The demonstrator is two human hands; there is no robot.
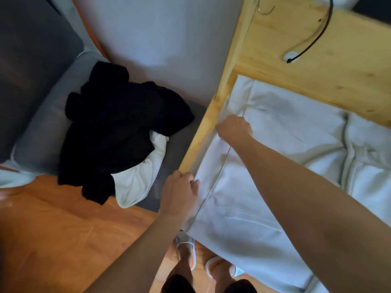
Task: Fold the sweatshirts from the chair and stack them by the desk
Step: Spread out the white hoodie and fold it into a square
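Observation:
A white sweatshirt [281,144] lies spread on the wooden desk [296,66], its lower part hanging over the near edge. My left hand [182,193] pinches its hem at the desk's left edge. My right hand [233,127] grips the same hem farther up that edge. On the grey chair [42,127] to the left lies a heap with a black sweatshirt [118,127] on top of a white sweatshirt [141,176] that sticks out below it.
A black cable [315,37] ends at a white plug [291,56] on the far part of the desk. A grey wall panel [165,39] stands behind the chair. The orange wooden floor [63,240] and my sandalled feet [190,254] show below.

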